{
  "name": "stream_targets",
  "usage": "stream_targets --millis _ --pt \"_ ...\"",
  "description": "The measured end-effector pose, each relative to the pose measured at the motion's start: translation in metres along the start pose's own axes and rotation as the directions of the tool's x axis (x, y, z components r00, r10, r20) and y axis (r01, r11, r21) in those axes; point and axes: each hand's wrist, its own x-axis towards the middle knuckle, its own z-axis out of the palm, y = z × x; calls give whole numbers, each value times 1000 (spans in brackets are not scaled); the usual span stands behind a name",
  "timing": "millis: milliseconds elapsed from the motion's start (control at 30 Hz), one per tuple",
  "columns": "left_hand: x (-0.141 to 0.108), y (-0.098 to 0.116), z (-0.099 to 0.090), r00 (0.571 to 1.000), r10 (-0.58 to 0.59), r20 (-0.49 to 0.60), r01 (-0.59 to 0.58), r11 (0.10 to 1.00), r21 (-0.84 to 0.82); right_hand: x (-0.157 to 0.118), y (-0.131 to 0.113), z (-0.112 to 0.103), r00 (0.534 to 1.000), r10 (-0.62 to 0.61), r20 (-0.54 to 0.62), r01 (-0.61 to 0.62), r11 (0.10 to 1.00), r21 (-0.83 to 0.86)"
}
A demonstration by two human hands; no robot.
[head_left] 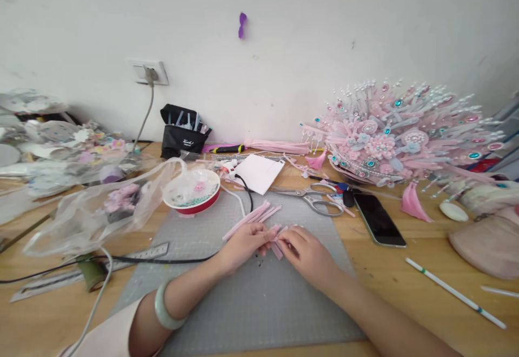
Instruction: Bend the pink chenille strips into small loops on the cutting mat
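Note:
Over the grey cutting mat [211, 303], both hands meet around a small pink pipe-cleaner piece [277, 251]. My left hand [248, 242] pinches it between thumb and fingers; a pale green bangle [162, 308] circles that wrist. The fingertips of my right hand [306, 251] close on the same piece from the other side. Its exact shape is mostly covered by my fingers. Just beyond my left hand lie several pale pink pipe cleaners [252, 218] on the mat. Scissors [314, 201] rest at the mat's far edge.
A red-rimmed bowl of beads [203, 205] and a plastic bag [93, 222] stand left. Cables [174, 261] cross the table there. A white card [259, 173] lies behind. On the right are a phone [379, 219], a large pink beaded headdress [401, 135] and a white stick [454, 292].

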Motion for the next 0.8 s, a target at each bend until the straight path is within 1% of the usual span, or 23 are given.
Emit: stream_targets --millis 133,200,300,433,500,567,700,800 --pt "-1 -3 2 996 -74 40 78 991 -111 1 -3 -2 991 -136 -15 135 988 -71" --pt "-2 -5 3 993 -99 68 110 977 -182 2 -4 -4 984 -175 -21 172 980 -97" --pt "-5 -4 4 993 -97 65 111 956 -271 2 -5 -5 991 -130 -33 127 988 -84" --pt "-7 -1 7 997 -66 38 76 894 -441 1 -5 -3 998 -25 -50 26 1000 18" --pt "-7 -1 7 998 -57 40 69 865 -497 0 -5 -2 999 12 -43 -10 999 50" --pt "-6 -2 8 998 -52 44 67 860 -505 0 -5 -2 999 26 -38 -24 998 50" --pt "-6 -3 7 999 -6 49 28 881 -473 0 -5 -2 999 8 -48 -7 1000 21" --pt "-6 -2 5 999 -11 51 32 899 -436 -1 -5 -1 999 -3 -52 4 1000 20"
